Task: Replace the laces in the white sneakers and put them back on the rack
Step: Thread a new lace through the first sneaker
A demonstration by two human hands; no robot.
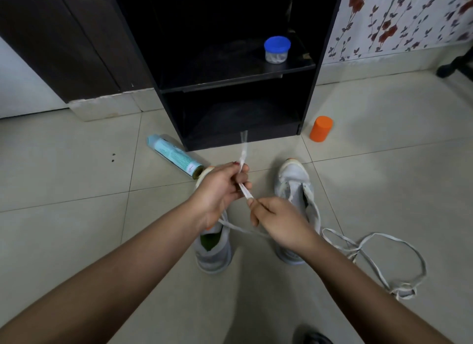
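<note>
Head view, looking down on a tiled floor (76,177). We log both sneakers standing on the floor, toes toward the rack (317,62), side by side with a gap between them; neither is on the rack. The left sneaker (213,251) is partly covered by the left wrist and hand, and green insole shows at its opening. The right sneaker (294,179) has its tongue exposed. The left hand (222,187) is above the left sneaker's toe with fingers curled, thumb and forefinger pinching a white lace (247,192). The lace's free end rises past the fingertips, blurred, in front of the rack's bottom edge. The right hand (279,218) is just below and to the right, pinching the same lace between thumb and fingertips, with a short taut stretch between the hands. Another strand runs from under the left wrist to beneath the right hand; we cannot tell whether it passes through an eyelet. A second lace (384,254) lies on the floor right of the right sneaker, in a large loop with a tangle at its far end. The rack is black with open shelves, and a blue-lidded jar (277,49) stands on one. An orange cylinder (321,128) stands upright near its right corner. A spray can (176,155) lies on its side by the left corner, its end just beside the left sneaker's toe.
</note>
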